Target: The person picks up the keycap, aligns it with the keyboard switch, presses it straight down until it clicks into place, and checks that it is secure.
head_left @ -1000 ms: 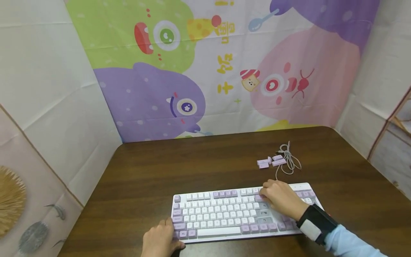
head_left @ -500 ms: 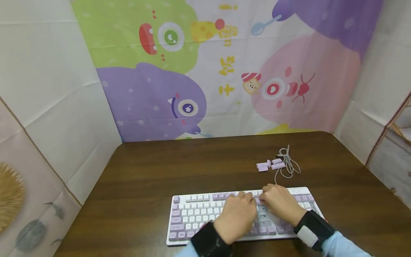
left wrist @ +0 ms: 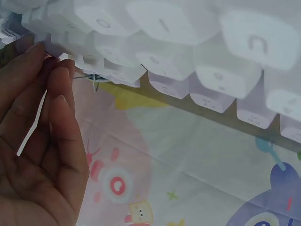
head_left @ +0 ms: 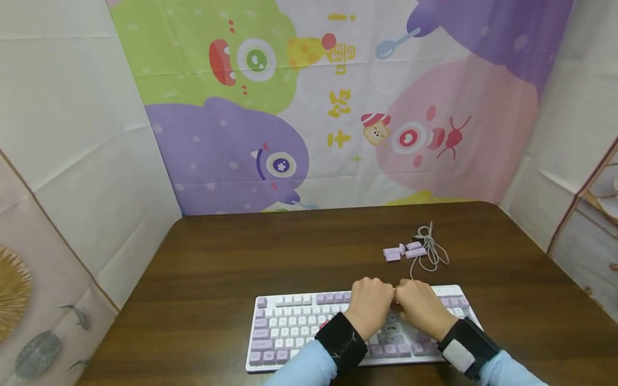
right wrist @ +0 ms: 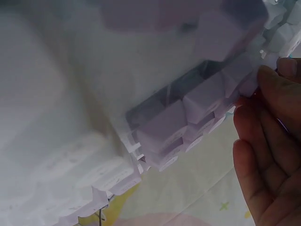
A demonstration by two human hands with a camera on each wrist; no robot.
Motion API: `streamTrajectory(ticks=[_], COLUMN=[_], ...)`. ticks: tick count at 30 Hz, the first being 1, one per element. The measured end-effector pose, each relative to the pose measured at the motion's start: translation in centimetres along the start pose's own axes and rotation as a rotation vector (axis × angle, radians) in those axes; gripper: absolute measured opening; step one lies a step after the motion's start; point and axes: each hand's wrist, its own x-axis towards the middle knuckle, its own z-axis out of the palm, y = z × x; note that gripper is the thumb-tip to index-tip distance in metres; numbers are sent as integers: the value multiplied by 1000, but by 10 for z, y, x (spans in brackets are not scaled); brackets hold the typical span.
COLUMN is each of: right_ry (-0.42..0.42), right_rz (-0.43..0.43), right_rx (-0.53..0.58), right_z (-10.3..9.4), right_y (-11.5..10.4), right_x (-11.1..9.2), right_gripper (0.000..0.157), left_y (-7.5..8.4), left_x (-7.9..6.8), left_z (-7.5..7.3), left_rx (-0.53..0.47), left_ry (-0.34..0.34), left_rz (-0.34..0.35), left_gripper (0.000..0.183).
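Note:
A white and lilac keyboard (head_left: 285, 328) lies near the front of the table. Over its upper right part, my left hand (head_left: 370, 306) and right hand (head_left: 427, 310) meet almost knuckle to knuckle. In the left wrist view the left hand's curled fingers (left wrist: 61, 82) pinch at a lilac keycap (left wrist: 55, 47). From the other side, in the right wrist view, the right thumb and fingers (right wrist: 277, 89) pinch at a lilac keycap (right wrist: 249, 84) in the same area. The backs of the hands hide it from the head camera. Below them, bare key positions (head_left: 392, 339) show grey without caps.
Several loose lilac keycaps (head_left: 392, 253) lie on the brown table (head_left: 270, 252) behind the keyboard. Beside them is the keyboard's bundled grey cable (head_left: 429, 249). A cartoon-printed cloth (head_left: 338, 177) hangs along the table's back edge.
My left hand has left the keyboard's left edge and moved right, up against the right hand. The right hand stays at almost the same spot on the keys.

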Motion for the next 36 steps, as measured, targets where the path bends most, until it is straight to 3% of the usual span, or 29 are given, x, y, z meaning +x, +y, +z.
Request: streamTrajectory(ticks=[9, 16, 21, 36], right_ry=[63, 66, 67, 46], right_rz=[-19, -47, -58, -18], right_rx=[-40, 2, 4, -5], right_z=[3, -1, 0, 4], right_y=[1, 2, 1, -3], right_x=[0, 0, 2, -2], right_gripper=[22, 29, 31, 33], left_y=[2, 2, 2, 1], left_x=[6, 7, 7, 7], left_z=[2, 2, 1, 3], left_rx=[24, 10, 13, -19], left_ry=[-19, 10, -16, -5], left_rz=[-34, -38, -56, -48], left_gripper=[15, 18, 15, 16])
